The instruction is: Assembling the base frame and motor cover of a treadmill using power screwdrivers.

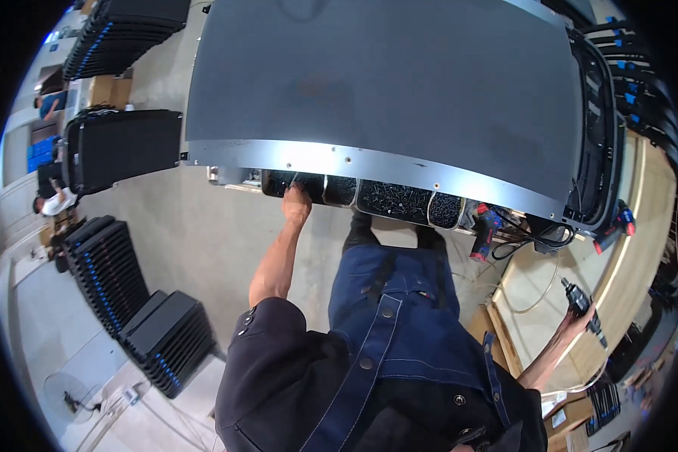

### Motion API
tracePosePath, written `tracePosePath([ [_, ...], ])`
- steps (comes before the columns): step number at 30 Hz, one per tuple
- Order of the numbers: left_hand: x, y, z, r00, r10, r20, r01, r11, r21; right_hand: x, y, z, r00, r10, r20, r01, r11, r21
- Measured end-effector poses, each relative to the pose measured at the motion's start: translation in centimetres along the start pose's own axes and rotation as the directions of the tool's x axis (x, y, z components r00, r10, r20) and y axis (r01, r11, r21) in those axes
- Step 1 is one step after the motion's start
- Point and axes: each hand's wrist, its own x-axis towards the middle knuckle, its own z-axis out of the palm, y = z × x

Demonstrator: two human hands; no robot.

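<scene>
My left hand (297, 201) reaches into a black bin (275, 183) under the near edge of a large grey panel (392, 75). Its fingers are drawn together at the bin, and whatever they pinch is too small to make out. Off to the right, my right hand (578, 322) is closed around a black and silver power screwdriver (578, 297), held over a pale wooden board. More bins follow to the right of my left hand, among them a wide screw bin (395, 202) full of dark screws and a smaller bin (445, 209) of small dark fasteners.
A silver metal rail (377, 161) borders the panel. Right of the bins lie a red and black cordless drill (486, 233), a looped black cable (531, 239) and another red-black tool (616, 227). Stacks of black panels (113, 275) stand at left; other people are far left.
</scene>
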Motion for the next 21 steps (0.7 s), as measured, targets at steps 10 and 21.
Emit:
tracePosePath([
  [10, 4.2, -3.3, 0.1, 0.875, 0.464, 0.137, -0.47, 0.883, 0.01, -23.6, -7.7, 9.8, 0.953, -0.051, 0.298, -0.121, 0.839, 0.531],
  [21, 3.5, -3.5, -0.2, 0.956, 0.249, 0.157, -0.237, 0.967, -0.091, -35.0, -4.4, 26.0, 0.748, 0.024, 0.663, -0.204, 0.959, 0.195],
])
